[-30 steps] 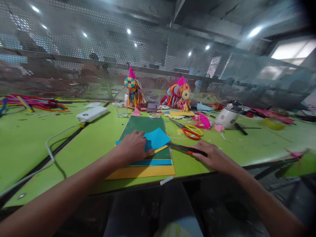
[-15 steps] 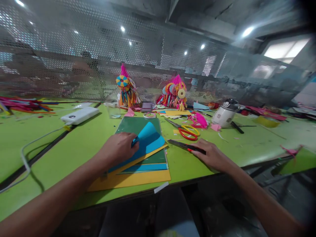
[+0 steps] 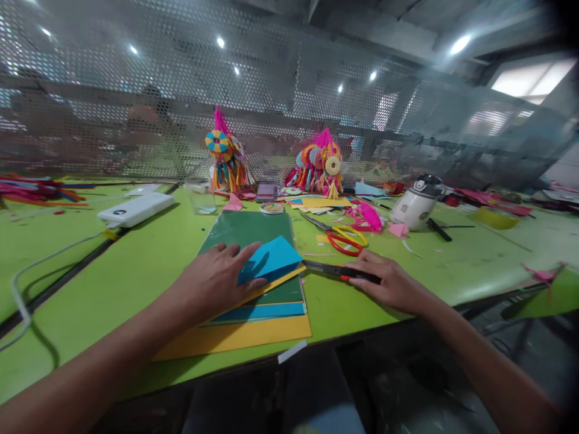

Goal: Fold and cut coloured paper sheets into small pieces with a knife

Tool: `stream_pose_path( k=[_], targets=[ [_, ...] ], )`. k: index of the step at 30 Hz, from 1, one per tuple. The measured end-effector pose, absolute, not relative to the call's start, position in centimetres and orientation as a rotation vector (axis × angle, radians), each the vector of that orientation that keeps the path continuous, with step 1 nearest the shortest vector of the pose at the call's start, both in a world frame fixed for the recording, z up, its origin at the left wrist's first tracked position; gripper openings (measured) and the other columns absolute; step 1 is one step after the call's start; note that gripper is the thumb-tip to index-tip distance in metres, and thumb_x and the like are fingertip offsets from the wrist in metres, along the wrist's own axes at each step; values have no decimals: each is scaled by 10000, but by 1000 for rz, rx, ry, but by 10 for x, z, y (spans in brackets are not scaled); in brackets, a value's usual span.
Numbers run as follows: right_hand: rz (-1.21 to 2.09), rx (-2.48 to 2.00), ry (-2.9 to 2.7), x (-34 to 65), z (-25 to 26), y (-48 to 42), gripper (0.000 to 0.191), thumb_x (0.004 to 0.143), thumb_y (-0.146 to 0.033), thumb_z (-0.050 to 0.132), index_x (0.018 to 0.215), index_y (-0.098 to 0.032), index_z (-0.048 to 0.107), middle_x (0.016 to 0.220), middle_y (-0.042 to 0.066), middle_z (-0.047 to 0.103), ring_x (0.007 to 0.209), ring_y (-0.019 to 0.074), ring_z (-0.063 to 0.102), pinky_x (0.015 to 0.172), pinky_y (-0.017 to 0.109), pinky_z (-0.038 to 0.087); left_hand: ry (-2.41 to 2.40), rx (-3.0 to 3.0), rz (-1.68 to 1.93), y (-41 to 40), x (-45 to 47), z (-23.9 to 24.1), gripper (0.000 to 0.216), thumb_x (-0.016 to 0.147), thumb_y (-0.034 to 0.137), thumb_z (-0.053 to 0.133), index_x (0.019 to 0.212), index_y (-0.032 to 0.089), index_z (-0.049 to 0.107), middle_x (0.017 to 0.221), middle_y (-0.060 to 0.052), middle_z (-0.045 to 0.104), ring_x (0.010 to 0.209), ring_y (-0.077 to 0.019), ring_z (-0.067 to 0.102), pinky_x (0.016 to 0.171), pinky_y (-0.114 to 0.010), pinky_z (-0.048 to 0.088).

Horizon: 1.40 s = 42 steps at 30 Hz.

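Holding a black cutter, the right hand has its grip clamped around the handle, blade pointing left. The tip lies at the right corner of the blue paper; whether it touches is too fine to tell. The left hand lies over the left part of that paper, thumb and forefinger spread apart on it; I cannot tell whether its grip pinches the sheet or only presses it.

The blue paper looks folded over, with a narrow yellow edge along its near side, and rests on a green board in the middle of the worktop. So the folding seems made, at least in part, while no freshly parted piece shows beside the blade; the cutting at this corner looks undone or barely begun. What the left hand covers cannot be judged.

Beneath, on the near side, lie a blue strip and an orange sheet, apparently unused so far. To the right and farther off, scissors lie idle. At the far side, two bundles of tasselled discs, left and right, look finished.
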State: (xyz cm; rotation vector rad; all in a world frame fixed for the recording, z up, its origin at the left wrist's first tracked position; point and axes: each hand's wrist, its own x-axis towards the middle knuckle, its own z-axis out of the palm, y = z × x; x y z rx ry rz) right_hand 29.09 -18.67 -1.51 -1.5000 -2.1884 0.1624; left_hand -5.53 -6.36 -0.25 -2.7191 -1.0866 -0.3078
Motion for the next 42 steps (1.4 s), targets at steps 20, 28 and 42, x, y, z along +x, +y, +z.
stream_pose_path(
  k=[20, 28, 42],
  targets=[
    [542, -1190, -2425, 296, -10, -127, 332, 930, -369, 620, 1207, -201, 694, 1026, 73, 683, 958, 189, 614, 896, 336, 475, -923, -2827, -264, -54, -62, -8, 409, 886, 440, 574, 1229, 234, 661, 1093, -138, 602, 971, -294, 549, 836, -429, 481],
    [509, -1205, -2407, 305, -11, -148, 347, 954, -394, 582, 1222, -202, 690, 1010, 67, 694, 935, 194, 615, 896, 342, 462, -858, -2894, -325, -53, -63, -9, 336, 924, 395, 557, 1235, 343, 671, 1143, -111, 626, 974, -283, 526, 875, -448, 463],
    [489, -1255, -2413, 279, -10, -154, 344, 970, -379, 560, 1247, -211, 677, 1019, 84, 683, 933, 199, 609, 865, 324, 468, -884, -2844, -206, -57, -60, -7, 382, 944, 402, 514, 1288, 307, 652, 1143, -127, 632, 980, -300, 518, 870, -466, 460]
  ],
)
